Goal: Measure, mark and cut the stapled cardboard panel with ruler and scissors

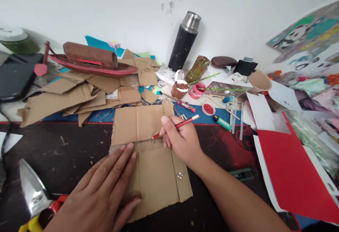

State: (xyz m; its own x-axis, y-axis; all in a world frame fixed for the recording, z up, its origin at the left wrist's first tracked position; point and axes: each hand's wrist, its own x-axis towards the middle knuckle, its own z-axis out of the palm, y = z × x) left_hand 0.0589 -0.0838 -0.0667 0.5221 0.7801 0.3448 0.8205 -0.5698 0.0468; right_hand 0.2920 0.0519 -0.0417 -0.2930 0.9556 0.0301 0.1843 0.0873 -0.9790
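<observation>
A piece of brown cardboard (156, 175) with folds and torn edges lies on the dark tabletop in front of me. Across it rests a clear ruler (144, 146). My left hand (106, 182) lies flat, fingers stretched over the cardboard, with the fingertips pressing on the ruler's left part. In my right hand (180, 136) is a red and black pencil (176, 126), pinched between thumb and fingers. Its tip touches the cardboard at the ruler's upper edge, and its eraser end points up to the right.
Scissors (34, 193) lie at the lower left, partly under my left forearm. Cardboard scraps (63, 97) and a model boat (90, 62) are behind. A black flask (184, 41), paint jars (197, 90) and a green lighter (222, 122) stand or lie beyond; red paper (293, 172) is at right.
</observation>
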